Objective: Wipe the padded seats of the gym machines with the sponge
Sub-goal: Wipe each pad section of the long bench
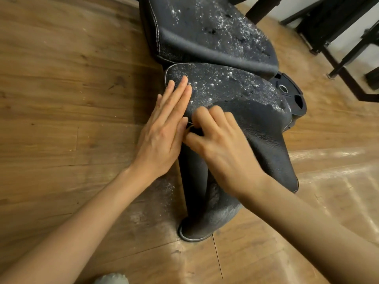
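Note:
A black padded seat [242, 93] lies under my hands, speckled with white dust on its far part. Beyond it a second black pad [205, 31], the backrest, carries more white specks. My left hand [164, 128] lies flat on the seat's left edge with straight fingers. My right hand [221, 140] is curled on the seat beside it, fingers bent over something; only a thin yellowish sliver [189, 127] shows between the two hands, likely the sponge, mostly hidden.
Wooden plank floor [61, 99] surrounds the machine, with white dust under the seat. A black weight plate [291, 93] lies to the right of the seat. Black metal frame legs [338, 64] stand at the upper right. A pale rounded object [111, 278] sits at the bottom edge.

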{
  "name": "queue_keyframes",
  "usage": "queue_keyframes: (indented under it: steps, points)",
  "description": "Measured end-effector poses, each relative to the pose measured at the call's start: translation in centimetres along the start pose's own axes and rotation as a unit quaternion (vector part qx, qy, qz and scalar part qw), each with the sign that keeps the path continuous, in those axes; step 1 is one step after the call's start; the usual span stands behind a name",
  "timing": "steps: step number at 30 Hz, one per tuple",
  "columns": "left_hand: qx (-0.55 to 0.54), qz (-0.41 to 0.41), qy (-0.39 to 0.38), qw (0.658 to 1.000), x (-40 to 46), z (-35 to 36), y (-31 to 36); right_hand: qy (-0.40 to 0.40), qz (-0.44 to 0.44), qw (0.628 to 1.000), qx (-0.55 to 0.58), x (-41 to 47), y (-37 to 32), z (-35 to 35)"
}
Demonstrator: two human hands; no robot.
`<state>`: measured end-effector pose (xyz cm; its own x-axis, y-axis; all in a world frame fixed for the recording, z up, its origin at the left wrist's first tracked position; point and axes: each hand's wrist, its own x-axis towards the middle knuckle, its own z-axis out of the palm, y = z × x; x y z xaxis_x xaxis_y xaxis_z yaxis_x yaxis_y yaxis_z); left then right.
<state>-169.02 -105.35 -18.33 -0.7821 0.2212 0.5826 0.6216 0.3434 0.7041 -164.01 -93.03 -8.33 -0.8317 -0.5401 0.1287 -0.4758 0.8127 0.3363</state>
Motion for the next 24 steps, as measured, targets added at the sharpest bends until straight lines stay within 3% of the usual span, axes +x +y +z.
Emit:
queue_keyframes:
  steps: [6,13,18,24]
  points:
    - [0.004,-0.005,0.000,1.000,-0.2,0.1,0.0,-0.041,0.059,0.995,0.071,-7.1,2.7,-3.7]
    - [-0.026,-0.032,0.013,0.999,-0.1,0.0,0.2,0.041,-0.005,0.993,0.114,-0.4,1.5,0.5]
    - [-0.066,-0.103,0.068,0.990,-0.3,0.9,0.1,0.041,0.057,0.976,0.208,-6.3,3.8,-2.1]
    - [-0.090,-0.111,0.081,0.986,-0.4,1.1,0.2,0.053,0.055,0.951,0.299,1.3,2.9,1.0]
